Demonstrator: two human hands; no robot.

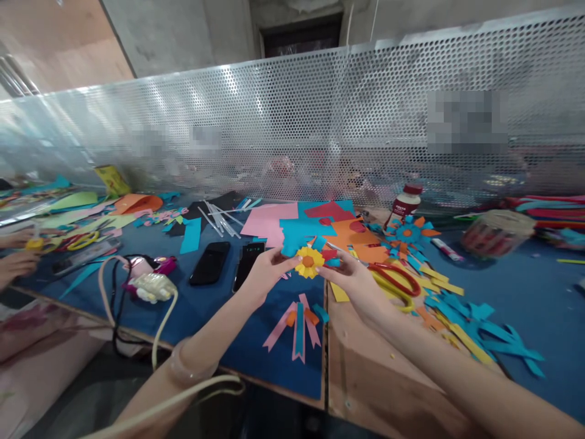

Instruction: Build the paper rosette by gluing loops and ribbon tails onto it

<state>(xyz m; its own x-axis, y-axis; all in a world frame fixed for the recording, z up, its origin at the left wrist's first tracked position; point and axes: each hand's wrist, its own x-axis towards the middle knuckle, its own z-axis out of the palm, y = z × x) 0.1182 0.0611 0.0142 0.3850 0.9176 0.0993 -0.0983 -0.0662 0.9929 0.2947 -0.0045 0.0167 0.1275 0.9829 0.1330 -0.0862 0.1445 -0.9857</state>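
Both my hands hold a small yellow paper flower (309, 261) with an orange centre, just above the blue-covered table (219, 317). My left hand (266, 270) pinches its left edge. My right hand (348, 275) pinches its right edge, where bits of blue and red paper stick out. Below the flower lies a pink, blue and orange paper ribbon piece (297, 326). Red-and-yellow scissors (397, 281) lie just right of my right hand.
Two dark phones (210, 263) (247, 263) lie left of my hands, a glue gun (153, 285) with its cord further left. Coloured paper sheets (292, 224), a blue-orange paper flower (406, 233), a glue bottle (406, 202), blue and yellow strips (475, 329) and a jar (496, 233) surround. Another person's hands (18, 256) at far left.
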